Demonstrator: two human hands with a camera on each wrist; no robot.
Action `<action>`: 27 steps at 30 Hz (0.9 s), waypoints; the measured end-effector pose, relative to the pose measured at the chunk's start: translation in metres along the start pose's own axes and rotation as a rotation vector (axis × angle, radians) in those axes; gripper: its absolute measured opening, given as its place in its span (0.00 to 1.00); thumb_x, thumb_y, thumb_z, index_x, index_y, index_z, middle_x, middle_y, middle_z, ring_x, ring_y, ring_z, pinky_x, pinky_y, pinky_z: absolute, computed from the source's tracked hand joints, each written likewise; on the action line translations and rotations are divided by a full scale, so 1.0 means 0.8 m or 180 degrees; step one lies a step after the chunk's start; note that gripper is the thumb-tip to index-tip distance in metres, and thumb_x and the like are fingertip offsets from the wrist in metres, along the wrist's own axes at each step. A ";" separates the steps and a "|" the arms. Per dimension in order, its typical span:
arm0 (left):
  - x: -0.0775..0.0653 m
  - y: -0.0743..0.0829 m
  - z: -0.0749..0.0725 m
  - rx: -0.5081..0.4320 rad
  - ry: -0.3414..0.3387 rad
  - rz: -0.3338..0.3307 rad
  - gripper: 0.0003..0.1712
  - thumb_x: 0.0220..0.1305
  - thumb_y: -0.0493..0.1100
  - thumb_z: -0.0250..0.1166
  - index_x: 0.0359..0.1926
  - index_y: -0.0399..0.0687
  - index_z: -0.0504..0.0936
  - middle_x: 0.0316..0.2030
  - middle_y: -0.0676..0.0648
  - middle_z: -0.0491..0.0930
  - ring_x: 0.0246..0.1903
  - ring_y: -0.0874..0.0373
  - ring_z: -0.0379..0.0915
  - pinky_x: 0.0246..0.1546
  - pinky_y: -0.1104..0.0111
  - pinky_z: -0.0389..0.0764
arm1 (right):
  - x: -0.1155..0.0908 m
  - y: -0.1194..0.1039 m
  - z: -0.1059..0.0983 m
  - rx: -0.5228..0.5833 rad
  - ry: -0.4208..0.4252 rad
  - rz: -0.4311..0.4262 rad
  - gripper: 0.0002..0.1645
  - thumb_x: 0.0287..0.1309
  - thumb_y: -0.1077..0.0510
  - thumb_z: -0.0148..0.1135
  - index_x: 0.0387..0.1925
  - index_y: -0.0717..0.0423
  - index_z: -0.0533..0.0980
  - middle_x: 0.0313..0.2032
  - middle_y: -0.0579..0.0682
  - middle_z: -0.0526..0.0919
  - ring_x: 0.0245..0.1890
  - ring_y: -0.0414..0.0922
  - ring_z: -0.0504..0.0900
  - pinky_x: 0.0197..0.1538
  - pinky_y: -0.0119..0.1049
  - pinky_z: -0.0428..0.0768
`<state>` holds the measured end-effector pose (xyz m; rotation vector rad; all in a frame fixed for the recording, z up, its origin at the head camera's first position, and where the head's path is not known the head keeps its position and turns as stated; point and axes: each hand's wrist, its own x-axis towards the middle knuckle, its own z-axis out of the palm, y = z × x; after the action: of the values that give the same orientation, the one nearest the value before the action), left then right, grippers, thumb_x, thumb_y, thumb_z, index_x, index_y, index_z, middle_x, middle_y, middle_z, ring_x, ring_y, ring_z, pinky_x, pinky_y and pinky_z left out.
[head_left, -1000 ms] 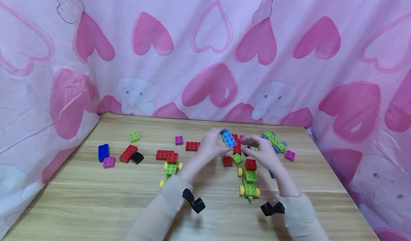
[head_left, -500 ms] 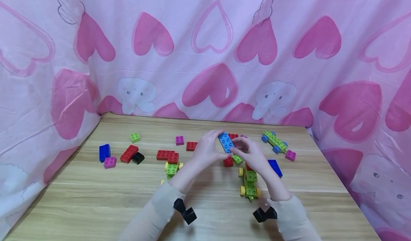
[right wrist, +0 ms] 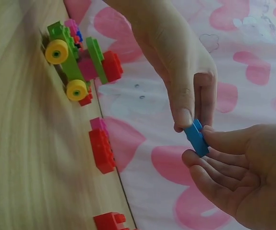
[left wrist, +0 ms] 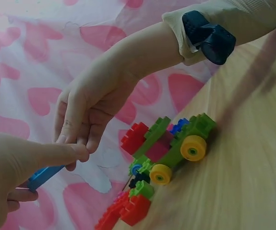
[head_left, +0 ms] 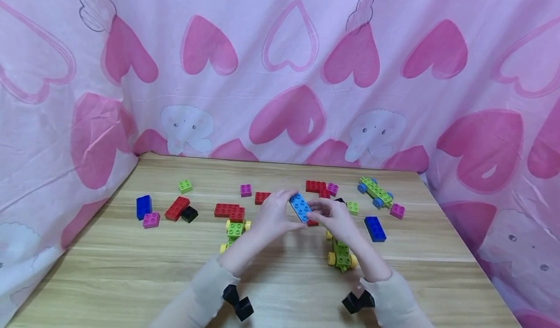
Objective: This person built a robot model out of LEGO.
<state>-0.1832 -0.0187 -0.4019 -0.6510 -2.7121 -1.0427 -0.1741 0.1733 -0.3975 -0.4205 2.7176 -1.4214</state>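
A light blue eight-stud toy brick point(head_left: 300, 207) is held above the table between both hands, studs facing the head camera. My left hand point(head_left: 273, 217) pinches one end, its thumb stretched along the near side. My right hand point(head_left: 334, 217) pinches the other end between thumb and fingers; in the right wrist view that grip on the blue brick point(right wrist: 197, 138) shows clearly. Under the right hand stands a green toy car point(head_left: 342, 255) with yellow wheels, partly hidden in the head view. In the left wrist view this car point(left wrist: 176, 148) carries a red brick on top.
Another yellow-wheeled green car point(head_left: 235, 230) sits partly behind the left forearm. A green car base point(head_left: 375, 192) with blue wheels lies back right, near a pink brick point(head_left: 397, 211) and a dark blue brick point(head_left: 375, 229). Red bricks point(head_left: 226, 210) and other loose bricks lie at left and back.
Both hands have come nearer and slightly left with the light blue brick. The right hand, apart from it a second ago, now pinches its end. The dark blue brick at right is uncovered.
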 end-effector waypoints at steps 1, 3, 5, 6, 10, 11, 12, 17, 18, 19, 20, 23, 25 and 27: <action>-0.002 -0.001 0.000 -0.0012 -0.0027 -0.0016 0.45 0.44 0.50 0.81 0.64 0.43 0.74 0.60 0.43 0.77 0.60 0.47 0.72 0.61 0.51 0.74 | -0.001 0.001 0.001 -0.0003 -0.0020 -0.0010 0.19 0.61 0.56 0.65 0.52 0.61 0.79 0.44 0.56 0.87 0.38 0.45 0.84 0.42 0.35 0.84; -0.006 -0.004 0.000 0.0004 -0.0075 -0.0026 0.44 0.46 0.50 0.80 0.63 0.43 0.74 0.60 0.43 0.77 0.59 0.47 0.73 0.60 0.52 0.76 | -0.002 0.002 0.004 0.0007 -0.0080 -0.0031 0.18 0.62 0.57 0.65 0.51 0.61 0.79 0.43 0.56 0.87 0.38 0.46 0.85 0.43 0.36 0.84; -0.010 -0.007 -0.001 0.0002 -0.0129 -0.0033 0.41 0.47 0.48 0.79 0.63 0.44 0.75 0.60 0.43 0.77 0.59 0.47 0.73 0.60 0.53 0.76 | -0.004 0.004 0.006 -0.0003 -0.0149 -0.0032 0.18 0.62 0.58 0.64 0.52 0.61 0.79 0.43 0.56 0.87 0.39 0.46 0.85 0.44 0.37 0.84; -0.012 -0.008 -0.001 -0.0004 -0.0155 -0.0028 0.40 0.48 0.47 0.79 0.63 0.44 0.75 0.59 0.43 0.77 0.59 0.47 0.73 0.59 0.54 0.77 | -0.004 0.004 0.007 -0.0014 -0.0186 -0.0022 0.18 0.62 0.58 0.64 0.52 0.61 0.79 0.43 0.56 0.87 0.40 0.46 0.85 0.44 0.37 0.84; -0.021 -0.016 -0.003 0.0025 -0.0287 0.0000 0.36 0.52 0.46 0.76 0.62 0.43 0.75 0.59 0.42 0.77 0.61 0.45 0.72 0.59 0.54 0.77 | -0.007 0.007 0.010 -0.0099 -0.0384 -0.0022 0.18 0.62 0.59 0.64 0.53 0.60 0.79 0.45 0.55 0.86 0.42 0.45 0.84 0.46 0.38 0.84; -0.023 -0.018 -0.004 0.0047 -0.0322 0.0001 0.35 0.53 0.46 0.76 0.62 0.43 0.75 0.59 0.42 0.77 0.60 0.46 0.73 0.59 0.54 0.77 | -0.008 0.007 0.011 -0.0122 -0.0449 -0.0047 0.18 0.62 0.59 0.64 0.53 0.60 0.79 0.45 0.55 0.86 0.42 0.45 0.84 0.47 0.38 0.84; -0.025 -0.019 -0.005 0.0070 -0.0360 0.0005 0.35 0.53 0.46 0.75 0.62 0.43 0.76 0.59 0.43 0.78 0.59 0.46 0.74 0.57 0.55 0.78 | -0.009 0.008 0.012 -0.0147 -0.0515 -0.0080 0.18 0.62 0.60 0.64 0.53 0.61 0.79 0.45 0.55 0.86 0.42 0.45 0.84 0.46 0.38 0.84; -0.032 -0.027 -0.009 0.0390 -0.0611 0.0271 0.32 0.53 0.47 0.76 0.59 0.44 0.78 0.54 0.46 0.81 0.53 0.52 0.79 0.53 0.60 0.81 | -0.013 0.011 0.020 -0.0246 -0.0816 -0.0166 0.16 0.63 0.61 0.63 0.52 0.59 0.80 0.44 0.52 0.86 0.41 0.43 0.82 0.44 0.33 0.83; -0.034 -0.029 -0.009 0.0475 -0.0687 0.0356 0.31 0.53 0.48 0.76 0.58 0.45 0.79 0.53 0.46 0.82 0.52 0.52 0.79 0.53 0.61 0.81 | -0.014 0.012 0.021 -0.0268 -0.0862 -0.0158 0.16 0.63 0.61 0.63 0.52 0.58 0.80 0.44 0.50 0.86 0.40 0.42 0.82 0.44 0.32 0.82; -0.035 -0.030 -0.010 0.0546 -0.0768 0.0428 0.30 0.54 0.48 0.75 0.57 0.45 0.80 0.52 0.47 0.83 0.52 0.53 0.79 0.53 0.61 0.81 | -0.015 0.012 0.024 -0.0290 -0.0905 -0.0146 0.16 0.63 0.61 0.63 0.52 0.56 0.80 0.43 0.49 0.86 0.40 0.41 0.81 0.44 0.32 0.82; -0.036 -0.031 -0.010 0.0582 -0.0856 0.0474 0.29 0.54 0.48 0.75 0.56 0.46 0.81 0.51 0.47 0.83 0.51 0.54 0.80 0.53 0.62 0.81 | -0.016 0.013 0.026 -0.0312 -0.0948 -0.0141 0.15 0.63 0.61 0.63 0.52 0.55 0.81 0.43 0.47 0.86 0.40 0.41 0.81 0.45 0.32 0.82; -0.041 -0.035 -0.012 0.0572 -0.1143 0.0462 0.25 0.54 0.48 0.75 0.53 0.48 0.83 0.49 0.50 0.84 0.49 0.57 0.80 0.52 0.65 0.81 | -0.018 0.013 0.032 -0.0376 -0.1059 -0.0133 0.15 0.63 0.61 0.63 0.51 0.53 0.81 0.42 0.45 0.85 0.41 0.40 0.80 0.47 0.35 0.82; -0.044 -0.037 -0.013 0.0492 -0.1315 0.0392 0.22 0.54 0.47 0.75 0.51 0.50 0.85 0.47 0.52 0.84 0.47 0.60 0.79 0.51 0.67 0.81 | -0.019 0.014 0.036 -0.0410 -0.1138 -0.0136 0.15 0.63 0.61 0.63 0.51 0.52 0.81 0.43 0.44 0.85 0.41 0.39 0.80 0.48 0.36 0.81; -0.045 -0.039 -0.014 0.0424 -0.1449 0.0363 0.21 0.53 0.45 0.76 0.49 0.52 0.86 0.45 0.53 0.84 0.46 0.61 0.78 0.51 0.68 0.81 | -0.020 0.014 0.040 -0.0442 -0.1194 -0.0153 0.14 0.62 0.61 0.64 0.49 0.53 0.81 0.42 0.44 0.85 0.41 0.38 0.80 0.48 0.35 0.81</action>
<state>-0.1651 -0.0591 -0.4237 -1.1212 -3.0374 -0.7512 -0.1559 0.1582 -0.4266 -0.6866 2.5179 -1.0381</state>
